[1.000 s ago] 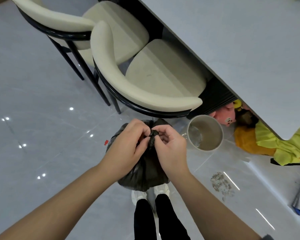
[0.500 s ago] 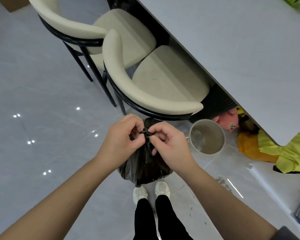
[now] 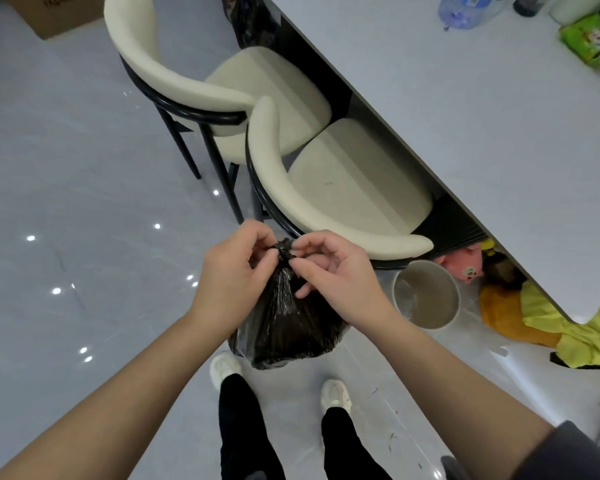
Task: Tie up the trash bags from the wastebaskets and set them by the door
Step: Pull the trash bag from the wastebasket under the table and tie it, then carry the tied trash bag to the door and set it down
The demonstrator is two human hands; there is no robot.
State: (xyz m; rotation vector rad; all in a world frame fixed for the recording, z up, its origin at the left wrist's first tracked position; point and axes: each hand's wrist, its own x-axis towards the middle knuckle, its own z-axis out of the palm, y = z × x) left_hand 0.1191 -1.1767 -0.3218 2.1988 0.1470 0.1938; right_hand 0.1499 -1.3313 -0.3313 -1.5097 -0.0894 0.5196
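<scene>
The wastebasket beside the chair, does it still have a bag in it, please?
No, the wastebasket stands open and bare inside; both hands hold the black trash bag.

Bag at frame centre, chairs above, bench at right.
The trash bag [image 3: 288, 327] hangs above the shoes [image 3: 224, 368]; the wastebasket [image 3: 426, 294] stands right of it, under the bench [image 3: 465, 116] edge, beside the chairs [image 3: 343, 188].

Glossy grey tiled floor [image 3: 70, 161] mirrors small ceiling lights. Two cream chairs [image 3: 354, 188] on black frames are tucked against a pale grey worktop [image 3: 465, 126]. A cardboard box [image 3: 59, 12] stands top left.
</scene>
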